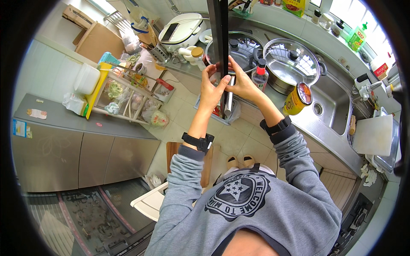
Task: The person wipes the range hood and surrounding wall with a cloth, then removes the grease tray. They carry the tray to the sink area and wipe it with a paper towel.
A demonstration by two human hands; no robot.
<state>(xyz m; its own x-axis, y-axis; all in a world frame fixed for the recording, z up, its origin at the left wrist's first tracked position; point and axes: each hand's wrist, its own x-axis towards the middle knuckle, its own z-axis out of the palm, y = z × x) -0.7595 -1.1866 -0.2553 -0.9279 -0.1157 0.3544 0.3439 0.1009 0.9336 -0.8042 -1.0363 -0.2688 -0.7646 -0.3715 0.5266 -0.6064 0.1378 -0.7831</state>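
A narrow dark panel [219, 35], seen almost edge-on, runs down from the top of the picture, with a silver bar handle [229, 104] at its lower end. My left hand [213, 86] is at the panel's left side, fingers curled and thumb reaching across its edge. On the other side is my right hand [241, 81], its fingertips against or very near the panel and its thumb close to the left thumb. How firmly either hand grips is unclear. Behind the panel sits a glass-lidded pan [246, 48]. A dark bottle with a red neck band [260, 75] stands beside my right hand.
Another glass-lidded pot [291, 60] and a yellow-labelled jar [297, 99] stand by the steel sink [334, 105]. Left of the panel are a white rice cooker [182, 30] and a jar with a tan lid [197, 54]. A vegetable rack [126, 96] borders the floor, near a stainless-steel refrigerator [96, 156].
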